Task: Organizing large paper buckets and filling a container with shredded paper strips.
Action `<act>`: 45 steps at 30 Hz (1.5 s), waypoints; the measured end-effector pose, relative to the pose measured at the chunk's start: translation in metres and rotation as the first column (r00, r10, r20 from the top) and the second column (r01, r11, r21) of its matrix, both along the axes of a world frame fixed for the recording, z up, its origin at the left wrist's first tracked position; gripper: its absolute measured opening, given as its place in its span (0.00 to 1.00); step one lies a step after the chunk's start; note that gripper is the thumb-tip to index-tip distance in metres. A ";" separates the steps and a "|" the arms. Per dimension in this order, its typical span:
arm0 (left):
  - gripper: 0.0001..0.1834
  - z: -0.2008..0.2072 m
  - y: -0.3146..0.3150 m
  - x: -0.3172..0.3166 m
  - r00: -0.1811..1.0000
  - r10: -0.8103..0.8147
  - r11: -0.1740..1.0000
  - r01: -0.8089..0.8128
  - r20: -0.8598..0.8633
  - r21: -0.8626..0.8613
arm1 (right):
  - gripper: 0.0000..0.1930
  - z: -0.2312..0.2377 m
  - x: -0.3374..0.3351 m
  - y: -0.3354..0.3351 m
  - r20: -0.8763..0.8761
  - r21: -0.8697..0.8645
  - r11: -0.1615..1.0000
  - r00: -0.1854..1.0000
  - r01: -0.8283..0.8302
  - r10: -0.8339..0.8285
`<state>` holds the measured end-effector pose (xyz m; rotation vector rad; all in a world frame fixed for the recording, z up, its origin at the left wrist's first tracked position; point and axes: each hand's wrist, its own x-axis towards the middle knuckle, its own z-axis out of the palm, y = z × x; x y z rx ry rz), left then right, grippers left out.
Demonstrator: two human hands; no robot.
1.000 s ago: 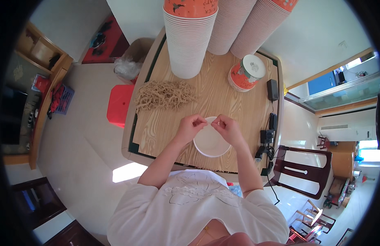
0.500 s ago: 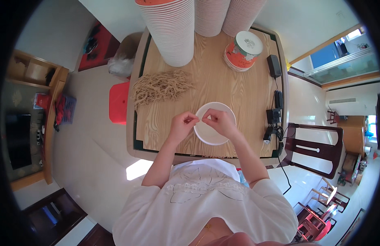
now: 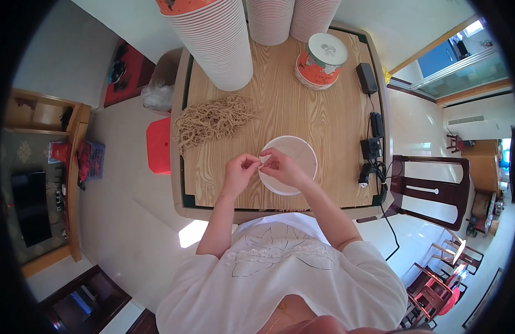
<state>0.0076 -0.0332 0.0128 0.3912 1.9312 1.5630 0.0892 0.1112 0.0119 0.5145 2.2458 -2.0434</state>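
My left hand [image 3: 240, 173] and my right hand [image 3: 284, 169] meet at the left rim of a round white paper tub [image 3: 305, 186]. Both are closed in a pinch, fingertips almost touching. Something small and pale seems to sit between them, too fine to make out. The tub stands upright on the table near its front edge, and my right hand covers part of its opening. Just beyond my left hand lies a tangled heap of thin brown twine [image 3: 213, 123].
Tall stacks of white tubs [image 3: 229, 61] stand at the back. Right of them is an orange and white tub with a lid [image 3: 327, 50]. Black adapters and cables [image 3: 372, 149] run along the table's right edge. A dark wooden chair [image 3: 432, 189] stands right, a red stool [image 3: 158, 146] left.
My pinched fingertips have come closer together and shifted slightly left over the tub's rim. The whole view has tilted a little, moving the stacks left and up.
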 end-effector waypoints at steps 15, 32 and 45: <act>0.06 -0.016 -0.019 -0.002 0.983 -0.075 0.982 0.044 -0.167 -0.184 | 0.07 -0.017 0.012 0.009 0.161 0.210 0.978 0.986 0.008 -0.043; 0.11 -0.017 -0.013 0.006 0.968 -0.149 0.975 0.109 -0.204 -0.194 | 0.08 -0.019 0.005 -0.002 0.185 0.230 0.973 0.982 -0.007 -0.036; 0.10 -0.020 -0.014 0.007 0.963 -0.134 0.980 0.094 -0.235 -0.173 | 0.09 -0.015 0.002 -0.006 0.176 0.240 0.971 0.984 -0.008 -0.036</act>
